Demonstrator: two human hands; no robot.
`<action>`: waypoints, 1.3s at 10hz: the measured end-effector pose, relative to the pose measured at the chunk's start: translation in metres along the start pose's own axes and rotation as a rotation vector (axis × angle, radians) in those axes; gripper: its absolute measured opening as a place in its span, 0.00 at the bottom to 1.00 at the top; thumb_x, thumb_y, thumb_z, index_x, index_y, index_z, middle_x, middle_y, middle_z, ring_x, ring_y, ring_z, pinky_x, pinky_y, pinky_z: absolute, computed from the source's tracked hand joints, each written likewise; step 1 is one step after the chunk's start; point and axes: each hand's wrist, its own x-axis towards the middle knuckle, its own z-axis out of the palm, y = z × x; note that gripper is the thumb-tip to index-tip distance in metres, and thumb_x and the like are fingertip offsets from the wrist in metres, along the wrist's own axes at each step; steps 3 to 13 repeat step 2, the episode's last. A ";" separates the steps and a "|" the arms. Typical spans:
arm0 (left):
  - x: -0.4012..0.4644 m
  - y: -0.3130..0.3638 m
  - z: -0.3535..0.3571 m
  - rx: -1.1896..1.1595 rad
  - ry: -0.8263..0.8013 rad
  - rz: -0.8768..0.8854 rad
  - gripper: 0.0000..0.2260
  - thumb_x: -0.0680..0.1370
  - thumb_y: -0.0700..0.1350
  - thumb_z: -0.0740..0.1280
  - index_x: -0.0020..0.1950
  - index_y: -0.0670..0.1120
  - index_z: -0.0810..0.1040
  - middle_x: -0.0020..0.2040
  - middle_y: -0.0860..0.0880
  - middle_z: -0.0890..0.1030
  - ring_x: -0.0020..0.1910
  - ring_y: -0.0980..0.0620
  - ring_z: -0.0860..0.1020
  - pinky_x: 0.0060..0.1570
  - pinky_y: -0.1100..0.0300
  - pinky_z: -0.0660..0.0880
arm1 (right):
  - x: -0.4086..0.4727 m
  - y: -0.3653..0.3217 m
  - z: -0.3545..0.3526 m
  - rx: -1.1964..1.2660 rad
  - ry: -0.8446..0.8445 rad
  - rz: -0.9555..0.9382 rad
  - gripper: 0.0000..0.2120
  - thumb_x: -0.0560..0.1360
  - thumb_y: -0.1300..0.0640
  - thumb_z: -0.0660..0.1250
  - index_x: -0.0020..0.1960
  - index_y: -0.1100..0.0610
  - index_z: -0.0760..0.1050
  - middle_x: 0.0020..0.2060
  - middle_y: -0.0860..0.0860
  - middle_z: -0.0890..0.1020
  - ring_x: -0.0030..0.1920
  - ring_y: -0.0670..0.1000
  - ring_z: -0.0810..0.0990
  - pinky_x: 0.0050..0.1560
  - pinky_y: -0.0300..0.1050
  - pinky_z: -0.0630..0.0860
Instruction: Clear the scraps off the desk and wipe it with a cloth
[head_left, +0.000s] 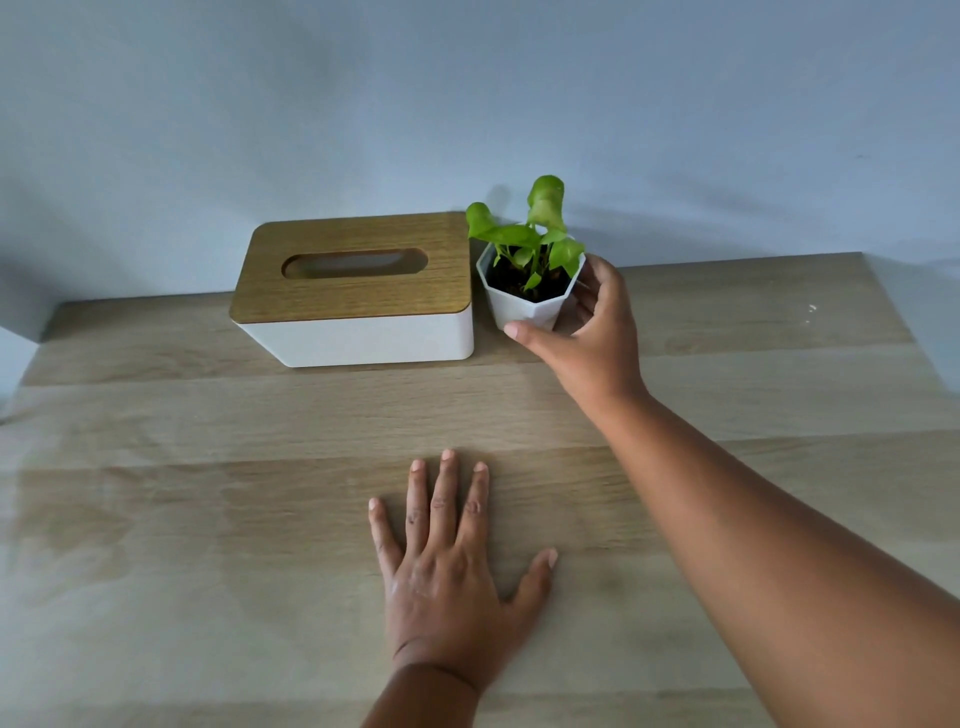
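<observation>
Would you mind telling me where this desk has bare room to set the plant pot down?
Bare wooden desk lies right of the white faceted plant pot, and in front of the wood-lidded white tissue box, left of the flat left hand. Crowded: box and pot, gripped by right hand.

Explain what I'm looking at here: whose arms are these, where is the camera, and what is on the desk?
No machine here: a person wears a camera on the head, looking down at their own arms. The left hand lies flat, fingers spread, on the light wooden desk. The right hand curls its fingers around a small white faceted pot with a green plant. Beside the pot stands a white tissue box with a wooden lid. No cloth or scraps are visible.
</observation>
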 end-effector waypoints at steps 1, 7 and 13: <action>-0.001 -0.001 0.003 0.000 0.023 0.005 0.44 0.72 0.78 0.58 0.81 0.53 0.64 0.84 0.50 0.59 0.84 0.47 0.50 0.77 0.31 0.52 | -0.013 0.004 -0.014 -0.110 -0.003 0.027 0.53 0.59 0.44 0.85 0.77 0.52 0.63 0.71 0.49 0.73 0.68 0.44 0.75 0.68 0.39 0.72; -0.001 -0.001 0.002 -0.012 0.031 -0.010 0.43 0.73 0.78 0.57 0.81 0.54 0.64 0.84 0.51 0.58 0.84 0.48 0.49 0.78 0.32 0.51 | -0.034 0.007 -0.025 -0.182 -0.007 0.034 0.53 0.63 0.46 0.85 0.79 0.56 0.61 0.74 0.54 0.71 0.72 0.48 0.72 0.73 0.46 0.71; -0.001 -0.001 0.002 -0.012 0.031 -0.010 0.43 0.73 0.78 0.57 0.81 0.54 0.64 0.84 0.51 0.58 0.84 0.48 0.49 0.78 0.32 0.51 | -0.034 0.007 -0.025 -0.182 -0.007 0.034 0.53 0.63 0.46 0.85 0.79 0.56 0.61 0.74 0.54 0.71 0.72 0.48 0.72 0.73 0.46 0.71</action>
